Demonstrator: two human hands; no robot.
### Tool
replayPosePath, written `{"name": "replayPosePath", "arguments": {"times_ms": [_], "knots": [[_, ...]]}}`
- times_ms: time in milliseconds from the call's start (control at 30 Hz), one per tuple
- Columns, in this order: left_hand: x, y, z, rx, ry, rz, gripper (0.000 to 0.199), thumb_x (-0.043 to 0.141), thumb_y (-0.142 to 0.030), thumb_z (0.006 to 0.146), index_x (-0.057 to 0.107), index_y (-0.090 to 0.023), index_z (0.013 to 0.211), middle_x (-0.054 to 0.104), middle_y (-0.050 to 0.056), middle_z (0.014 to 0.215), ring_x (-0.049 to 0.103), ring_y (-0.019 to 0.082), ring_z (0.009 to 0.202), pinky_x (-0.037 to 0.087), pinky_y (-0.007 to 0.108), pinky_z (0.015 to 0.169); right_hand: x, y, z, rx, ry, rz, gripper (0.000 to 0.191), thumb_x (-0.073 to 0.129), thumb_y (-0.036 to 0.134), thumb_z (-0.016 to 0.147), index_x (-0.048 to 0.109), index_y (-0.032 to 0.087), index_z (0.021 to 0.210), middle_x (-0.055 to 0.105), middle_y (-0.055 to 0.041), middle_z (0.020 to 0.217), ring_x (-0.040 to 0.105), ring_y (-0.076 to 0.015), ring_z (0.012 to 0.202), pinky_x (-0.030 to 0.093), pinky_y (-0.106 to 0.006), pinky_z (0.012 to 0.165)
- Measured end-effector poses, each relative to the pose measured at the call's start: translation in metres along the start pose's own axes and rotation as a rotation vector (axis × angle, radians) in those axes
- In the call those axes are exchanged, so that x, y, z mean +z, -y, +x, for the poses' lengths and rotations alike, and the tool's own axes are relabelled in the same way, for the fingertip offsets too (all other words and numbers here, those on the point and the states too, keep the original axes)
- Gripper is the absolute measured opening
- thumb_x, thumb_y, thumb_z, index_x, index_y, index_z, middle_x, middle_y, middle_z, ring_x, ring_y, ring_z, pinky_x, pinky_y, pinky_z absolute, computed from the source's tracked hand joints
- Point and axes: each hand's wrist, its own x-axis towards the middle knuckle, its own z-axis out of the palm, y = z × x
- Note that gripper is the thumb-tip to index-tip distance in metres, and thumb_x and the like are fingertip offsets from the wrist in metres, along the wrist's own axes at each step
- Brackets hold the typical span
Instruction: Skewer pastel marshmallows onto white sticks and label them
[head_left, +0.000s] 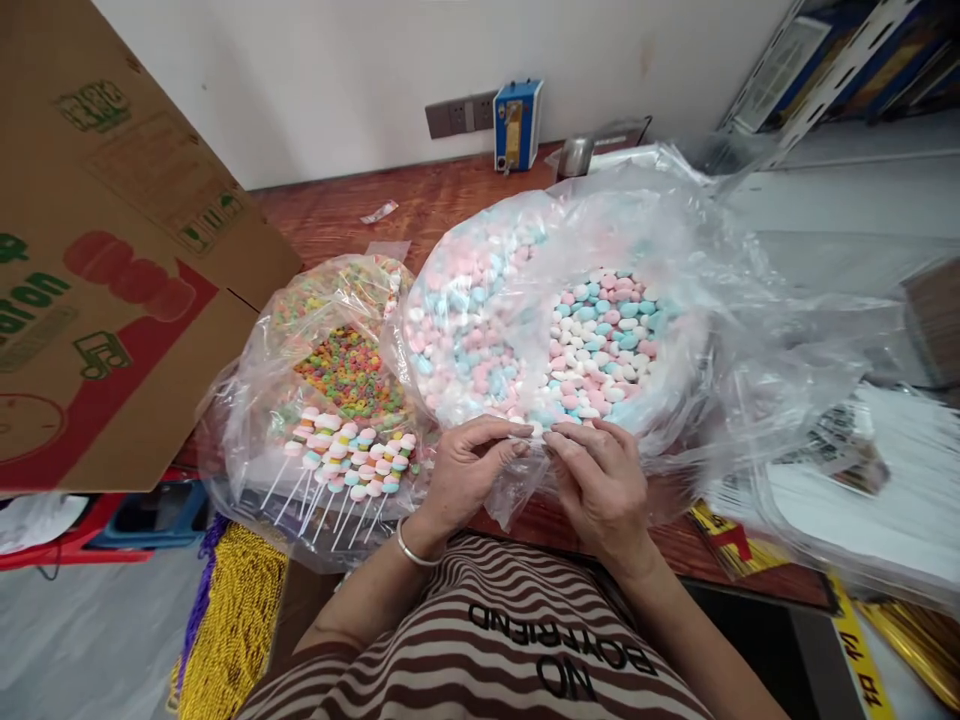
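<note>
My left hand point(471, 465) and my right hand point(600, 480) meet at the front edge of a large clear bag point(487, 290) of pink, blue and white candies point(600, 345). Thumb and fingers of each hand are pinched together; between them is something small and white, too small to name. To the left lies a second clear bag point(251, 440) with small multicoloured rings point(349, 370). On its front part rest several skewers of stacked candies point(352, 455), their white sticks pointing toward me.
A large cardboard box point(112, 250) stands at the left. At the wall are a blue device point(517, 125) and a socket strip point(459, 115). White sheets point(900, 480) in plastic lie at the right. Gold beaded strands point(236, 620) hang at the lower left.
</note>
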Motion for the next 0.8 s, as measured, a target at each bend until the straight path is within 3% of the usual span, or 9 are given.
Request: {"name": "replayPosePath", "arguments": {"times_ms": [200,267,333,433,533,667,800], "knots": [[0.003,-0.005,0.011,-0.063,-0.019,0.006,0.016,0.079,-0.031,0.081,0.081,-0.021,0.093,0.078,0.005,0.089,0.072,0.016,0.077,0.060,0.028,0.074,-0.011,0.000,-0.003,-0.009,0.056,0.008,0.025,0.054,0.012,0.098,0.064,0.014,0.120,0.077,-0.0082,0.088,0.070,-0.0188,0.071,0.051,-0.031,0.066],[0.002,-0.010,0.027,-0.042,-0.020,0.018,0.028,0.079,-0.033,0.081,0.078,-0.022,0.107,0.079,0.006,0.094,0.073,0.016,0.077,0.062,0.030,0.076,-0.013,-0.003,-0.006,0.074,0.026,0.053,0.027,0.052,0.013,0.099,0.063,0.015,0.124,0.078,-0.0074,0.090,0.070,-0.0171,0.066,0.052,-0.028,0.063],[0.004,-0.017,0.050,0.009,0.026,0.076,0.034,0.074,-0.034,0.085,0.074,-0.022,0.117,0.079,0.006,0.097,0.073,0.016,0.078,0.062,0.033,0.077,-0.015,-0.009,-0.008,0.253,-0.037,0.082,0.026,0.050,0.016,0.100,0.063,0.018,0.123,0.079,-0.0069,0.094,0.073,-0.0180,0.071,0.054,-0.027,0.064],[0.017,-0.023,0.093,0.153,0.213,0.343,0.023,0.067,-0.029,0.091,0.075,-0.021,0.111,0.078,0.007,0.100,0.074,0.018,0.087,0.061,0.034,0.082,-0.013,-0.021,-0.012,0.526,-0.121,0.119,0.027,0.049,0.021,0.100,0.064,0.021,0.123,0.078,-0.0088,0.099,0.075,-0.0227,0.081,0.058,-0.030,0.067],[0.039,-0.016,0.134,0.345,0.448,0.713,0.021,0.060,-0.018,0.093,0.076,-0.020,0.107,0.077,0.008,0.105,0.072,0.021,0.096,0.057,0.037,0.087,-0.009,-0.034,-0.018,0.684,-0.147,0.230,0.032,0.048,0.024,0.100,0.060,0.020,0.130,0.077,-0.0081,0.091,0.073,-0.0221,0.070,0.058,-0.032,0.062],[0.070,0.011,0.169,0.415,0.711,1.052,0.029,0.056,-0.003,0.087,0.073,-0.016,0.107,0.073,0.012,0.109,0.069,0.025,0.099,0.055,0.036,0.082,-0.003,-0.045,-0.027,0.772,-0.182,0.307,0.035,0.048,0.027,0.100,0.058,0.018,0.132,0.071,-0.0012,0.073,0.066,-0.0183,0.057,0.055,-0.030,0.056],[0.087,0.041,0.184,0.417,0.812,1.200,0.028,0.052,0.002,0.083,0.073,-0.014,0.092,0.070,0.013,0.100,0.066,0.026,0.101,0.054,0.036,0.083,-0.001,-0.053,-0.031,0.782,-0.232,0.296,0.032,0.049,0.028,0.100,0.059,0.018,0.128,0.068,0.0009,0.069,0.064,-0.0170,0.056,0.055,-0.029,0.059]]}}
